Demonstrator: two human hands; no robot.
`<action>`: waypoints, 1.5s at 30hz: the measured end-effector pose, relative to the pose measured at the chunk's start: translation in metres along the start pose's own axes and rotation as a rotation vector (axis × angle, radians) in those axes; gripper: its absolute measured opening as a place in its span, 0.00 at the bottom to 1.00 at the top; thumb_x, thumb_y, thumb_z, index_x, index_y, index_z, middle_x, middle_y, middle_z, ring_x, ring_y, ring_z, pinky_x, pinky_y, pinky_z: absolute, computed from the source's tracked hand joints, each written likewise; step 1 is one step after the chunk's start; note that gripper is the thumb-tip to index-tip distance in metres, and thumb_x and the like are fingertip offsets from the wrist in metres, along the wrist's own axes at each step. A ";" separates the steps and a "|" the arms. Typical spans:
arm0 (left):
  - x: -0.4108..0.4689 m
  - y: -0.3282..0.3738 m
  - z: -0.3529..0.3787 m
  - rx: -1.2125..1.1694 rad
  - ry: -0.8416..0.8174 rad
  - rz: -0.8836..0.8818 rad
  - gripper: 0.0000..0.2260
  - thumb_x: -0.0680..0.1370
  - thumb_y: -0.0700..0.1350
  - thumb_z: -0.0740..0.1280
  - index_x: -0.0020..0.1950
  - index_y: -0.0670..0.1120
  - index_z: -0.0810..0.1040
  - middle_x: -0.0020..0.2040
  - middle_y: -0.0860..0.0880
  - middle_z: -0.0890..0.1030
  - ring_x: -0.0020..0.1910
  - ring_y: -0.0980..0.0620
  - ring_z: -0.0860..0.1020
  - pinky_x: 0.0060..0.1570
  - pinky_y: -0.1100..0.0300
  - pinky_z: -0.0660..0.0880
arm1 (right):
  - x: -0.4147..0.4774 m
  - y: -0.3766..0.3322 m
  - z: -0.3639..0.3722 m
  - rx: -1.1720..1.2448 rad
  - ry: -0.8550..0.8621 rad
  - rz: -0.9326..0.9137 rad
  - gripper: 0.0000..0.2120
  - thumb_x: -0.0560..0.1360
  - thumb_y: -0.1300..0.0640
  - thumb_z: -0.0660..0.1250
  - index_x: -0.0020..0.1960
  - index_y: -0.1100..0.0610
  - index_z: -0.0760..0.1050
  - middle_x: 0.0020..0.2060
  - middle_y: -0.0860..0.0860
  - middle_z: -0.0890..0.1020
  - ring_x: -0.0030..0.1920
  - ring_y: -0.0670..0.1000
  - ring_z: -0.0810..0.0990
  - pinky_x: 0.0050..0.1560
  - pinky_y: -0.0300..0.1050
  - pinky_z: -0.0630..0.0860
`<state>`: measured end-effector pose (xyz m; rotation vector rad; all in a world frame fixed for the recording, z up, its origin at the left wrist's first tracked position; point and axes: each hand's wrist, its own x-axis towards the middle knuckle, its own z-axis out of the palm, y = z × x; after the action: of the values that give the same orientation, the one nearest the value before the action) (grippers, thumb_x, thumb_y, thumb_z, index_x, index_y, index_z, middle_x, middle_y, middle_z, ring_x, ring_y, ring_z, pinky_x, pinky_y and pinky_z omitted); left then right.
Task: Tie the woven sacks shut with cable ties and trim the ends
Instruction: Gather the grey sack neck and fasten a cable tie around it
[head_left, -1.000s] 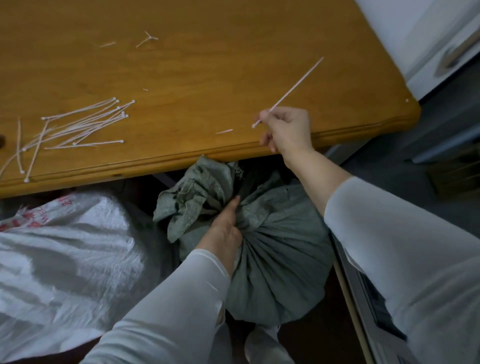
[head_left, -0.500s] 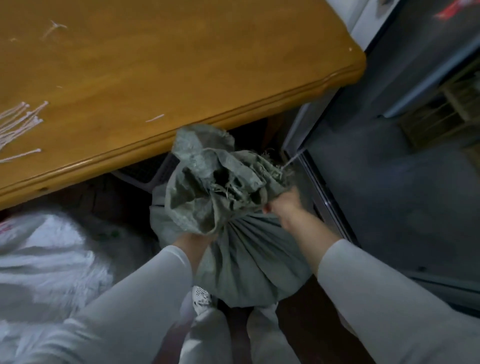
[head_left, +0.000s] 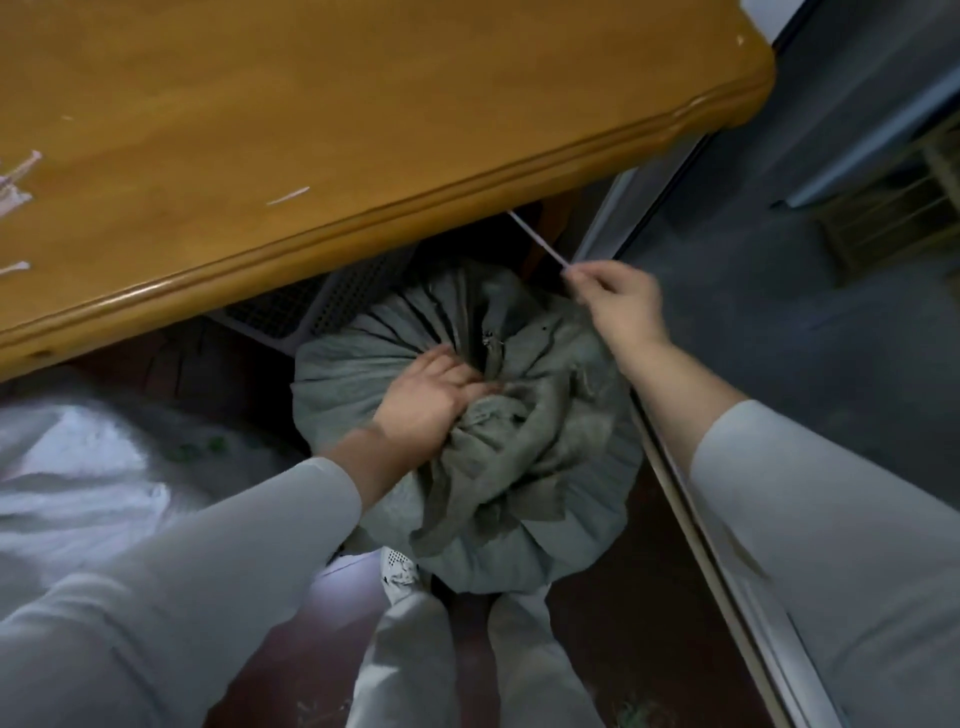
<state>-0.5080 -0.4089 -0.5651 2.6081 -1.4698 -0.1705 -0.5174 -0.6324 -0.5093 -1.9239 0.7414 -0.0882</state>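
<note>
A full grey-green woven sack (head_left: 358, 364) stands on the floor between my legs, just below the table edge. My left hand (head_left: 431, 397) clutches its gathered neck, and the loose mouth flops toward me. My right hand (head_left: 615, 299) is raised at the sack's far right and pinches one end of a white cable tie (head_left: 535, 240). The tie slants up and left, with its far tip under the table edge. It does not touch the sack.
The wooden table (head_left: 363, 130) overhangs the sack at the top; loose cable ties (head_left: 15, 179) and a trimmed piece (head_left: 287, 196) lie on it. A white woven sack (head_left: 78, 478) lies at the left. A metal door track (head_left: 691, 499) runs along the right.
My right hand, low beside the bunched neck half a second ago, has lifted up and right with the tie. The sack's mouth has flopped toward me.
</note>
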 end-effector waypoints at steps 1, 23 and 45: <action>0.001 0.003 -0.004 0.014 0.047 0.024 0.16 0.72 0.45 0.59 0.53 0.50 0.83 0.46 0.49 0.83 0.49 0.47 0.81 0.64 0.53 0.65 | -0.002 -0.007 0.009 -0.056 -0.098 -0.096 0.08 0.75 0.59 0.67 0.51 0.60 0.82 0.43 0.48 0.82 0.44 0.43 0.78 0.49 0.35 0.74; 0.001 0.008 0.000 -0.548 0.131 -0.394 0.15 0.75 0.47 0.59 0.51 0.39 0.79 0.45 0.40 0.77 0.47 0.51 0.68 0.47 0.66 0.64 | -0.011 -0.027 0.049 -0.529 -0.882 -0.011 0.09 0.76 0.65 0.64 0.54 0.63 0.80 0.45 0.57 0.83 0.49 0.53 0.78 0.51 0.43 0.73; 0.024 0.008 0.000 -1.614 -0.101 -1.617 0.24 0.72 0.54 0.72 0.61 0.40 0.75 0.56 0.42 0.80 0.50 0.44 0.80 0.45 0.53 0.79 | -0.086 0.004 0.103 -0.548 -0.389 0.103 0.10 0.78 0.55 0.61 0.49 0.60 0.78 0.49 0.59 0.81 0.52 0.61 0.80 0.52 0.48 0.76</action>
<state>-0.5020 -0.4337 -0.5643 1.4939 0.9290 -0.9987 -0.5501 -0.5055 -0.5390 -2.3114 0.6357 0.5938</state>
